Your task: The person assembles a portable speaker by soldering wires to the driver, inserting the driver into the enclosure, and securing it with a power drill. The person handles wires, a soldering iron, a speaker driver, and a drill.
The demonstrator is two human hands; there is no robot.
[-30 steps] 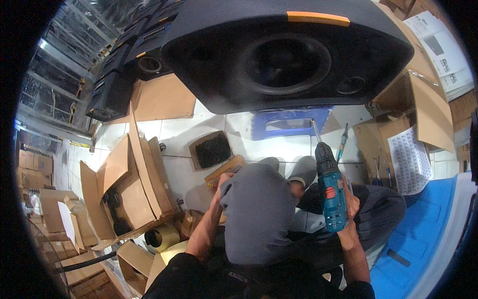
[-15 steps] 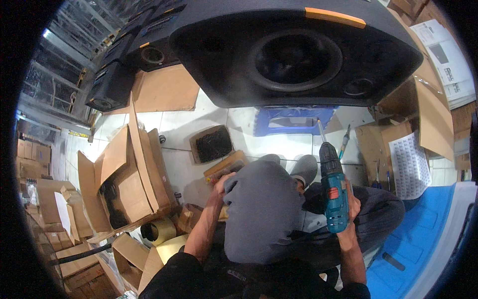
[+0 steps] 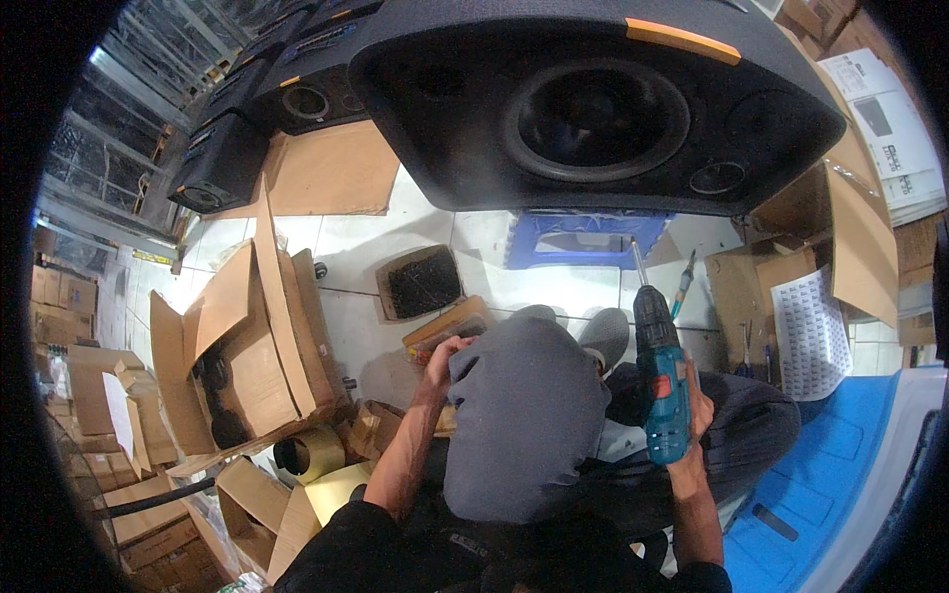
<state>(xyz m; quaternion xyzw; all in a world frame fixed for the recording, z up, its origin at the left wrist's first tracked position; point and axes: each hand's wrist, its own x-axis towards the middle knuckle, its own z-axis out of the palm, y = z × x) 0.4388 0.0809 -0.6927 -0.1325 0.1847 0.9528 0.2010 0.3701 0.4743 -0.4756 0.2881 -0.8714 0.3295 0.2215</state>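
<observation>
My right hand [image 3: 702, 410] is closed around the grip of a teal and black cordless drill [image 3: 668, 395]. Its long bit points away from me, toward a blue plastic step stool [image 3: 583, 259]. On the other side of my raised knee, my left hand [image 3: 443, 364] is at the near edge of a small open cardboard box [image 3: 450, 324] with small parts inside. Those fingers are curled together, partly hidden by the knee, and whatever they hold cannot be made out. A large black loudspeaker cabinet [image 3: 445, 168] with a round woofer [image 3: 601, 119] stands above the stool.
A box of black pieces [image 3: 423, 285] lies on the tiled floor. At left stands a big open carton [image 3: 287, 346], with a yellow tape roll [image 3: 321, 453] near it. A screwdriver [image 3: 683, 287] lies right of the drill bit. More loudspeakers [image 3: 213, 173] stand at far left.
My left hand has shifted slightly forward and right, farther over the small box. The drill stays in my right hand, almost unmoved. The view has tilted a little.
</observation>
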